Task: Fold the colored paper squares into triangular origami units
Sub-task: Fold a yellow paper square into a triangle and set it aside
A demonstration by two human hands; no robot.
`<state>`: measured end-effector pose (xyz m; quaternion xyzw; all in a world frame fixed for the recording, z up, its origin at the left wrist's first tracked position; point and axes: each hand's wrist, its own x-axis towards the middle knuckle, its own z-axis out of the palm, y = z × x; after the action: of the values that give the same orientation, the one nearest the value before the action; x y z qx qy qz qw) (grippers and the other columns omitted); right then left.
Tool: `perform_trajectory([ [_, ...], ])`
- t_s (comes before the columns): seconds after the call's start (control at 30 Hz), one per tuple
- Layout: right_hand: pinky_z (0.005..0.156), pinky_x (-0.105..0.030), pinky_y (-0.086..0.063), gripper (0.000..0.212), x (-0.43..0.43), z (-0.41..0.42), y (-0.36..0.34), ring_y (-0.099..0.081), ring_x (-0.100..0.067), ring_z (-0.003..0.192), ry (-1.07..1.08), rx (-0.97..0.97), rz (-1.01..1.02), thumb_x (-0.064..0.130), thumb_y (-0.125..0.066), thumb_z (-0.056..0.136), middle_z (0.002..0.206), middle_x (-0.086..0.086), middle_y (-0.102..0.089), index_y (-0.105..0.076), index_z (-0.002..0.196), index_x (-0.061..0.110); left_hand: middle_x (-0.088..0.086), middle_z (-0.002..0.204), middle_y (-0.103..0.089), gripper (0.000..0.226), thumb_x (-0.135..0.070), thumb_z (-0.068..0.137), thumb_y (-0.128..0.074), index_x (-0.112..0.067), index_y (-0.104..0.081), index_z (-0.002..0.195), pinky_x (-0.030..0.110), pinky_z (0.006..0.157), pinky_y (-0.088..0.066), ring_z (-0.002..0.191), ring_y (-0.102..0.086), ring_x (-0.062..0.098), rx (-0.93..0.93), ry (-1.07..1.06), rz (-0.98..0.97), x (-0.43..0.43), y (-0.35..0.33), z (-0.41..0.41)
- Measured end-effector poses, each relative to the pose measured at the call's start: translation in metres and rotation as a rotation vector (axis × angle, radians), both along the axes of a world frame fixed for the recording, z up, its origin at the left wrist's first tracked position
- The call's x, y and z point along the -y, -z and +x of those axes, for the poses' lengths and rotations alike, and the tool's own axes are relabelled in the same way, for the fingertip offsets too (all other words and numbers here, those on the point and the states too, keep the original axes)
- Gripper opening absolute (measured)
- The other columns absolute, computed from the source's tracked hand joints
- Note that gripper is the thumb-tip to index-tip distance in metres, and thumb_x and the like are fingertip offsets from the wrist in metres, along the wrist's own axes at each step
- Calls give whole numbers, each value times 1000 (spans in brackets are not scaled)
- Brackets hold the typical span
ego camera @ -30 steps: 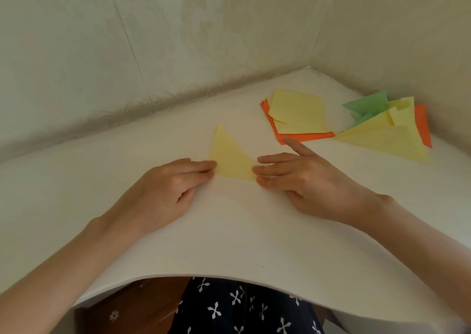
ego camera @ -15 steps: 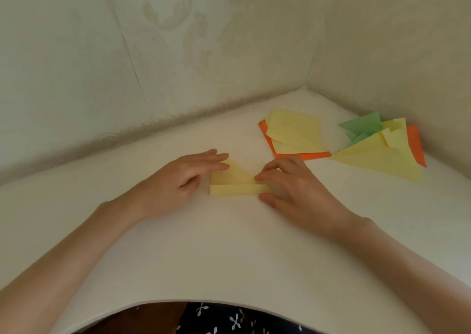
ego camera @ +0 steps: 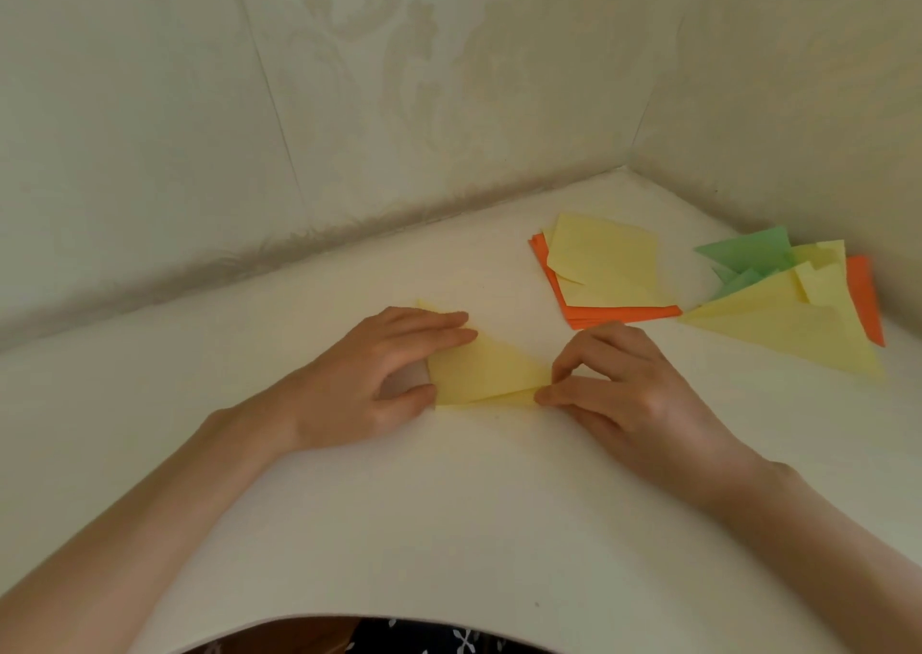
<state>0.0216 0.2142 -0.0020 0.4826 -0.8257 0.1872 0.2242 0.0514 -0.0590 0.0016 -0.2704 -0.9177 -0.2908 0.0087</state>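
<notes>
The white bench (ego camera: 449,528) is set into a wall corner. A pile of folded units (ego camera: 788,324) is seen at its right edge, and 1 stack of squares (ego camera: 603,264) just left of that, toward the far corner. Near the bench's middle, the yellow paper (ego camera: 484,374) is pressed by the left hand (ego camera: 369,379), fingers straight and flat. Its right tip is pinched by the right hand (ego camera: 633,394), fingers curled.

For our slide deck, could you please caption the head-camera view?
Left hand presses and right hand pinches a folded yellow paper on a white table.
</notes>
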Motion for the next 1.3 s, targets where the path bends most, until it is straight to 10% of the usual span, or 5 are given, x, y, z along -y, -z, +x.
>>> perform_trajectory([
  [0.23, 74, -29, -37, 19, -1, 2, 0, -48, -21, 88, 12, -52, -13, 13, -57, 88, 87, -5, -62, -75, 85, 14, -42, 137, -5, 83, -93, 63, -27, -52, -12, 134, 6, 108, 5, 127, 6, -27, 69, 10, -169, -4, -5, -1],
  [0.8, 73, -27, -38, 24, -2, -1, -1, -44, -15, 82, 42, 106, -113, 22, -54, 89, 82, -4, -59, -76, 87, 14, -24, 142, -34, 63, -66, 76, -49, -42, -36, 133, 13, 111, -11, 132, -22, -9, -5, 14, -7, -2, -3, 1],
  [0.97, 74, -25, -38, 25, -2, -1, -1, -44, -15, 83, 23, 117, -120, 22, -53, 90, 83, -4, -59, -76, 87, 14, -12, 119, -59, 47, -44, 90, -45, -12, -65, 118, 11, 97, -34, 110, -50, 3, -163, -24, 50, -4, -4, 0],
  [1.13, 74, -27, -40, 25, -1, -1, -1, -47, -18, 85, -40, 116, -77, 22, -52, 92, 88, -3, -62, -76, 90, 14, -10, 70, -53, 29, -46, 94, -44, -24, -56, 82, 15, 63, -34, 69, -49, 4, -119, -259, 167, -10, -5, -1],
  [1.3, 75, -32, -44, 24, 0, -1, 1, -50, -18, 88, -99, 78, -37, 16, -51, 92, 90, -1, -66, -75, 92, 10, -8, 107, -58, 32, -30, 95, -51, -26, -50, 126, 19, 80, -37, 107, -49, -1, -23, -387, 214, -24, -6, 1],
])
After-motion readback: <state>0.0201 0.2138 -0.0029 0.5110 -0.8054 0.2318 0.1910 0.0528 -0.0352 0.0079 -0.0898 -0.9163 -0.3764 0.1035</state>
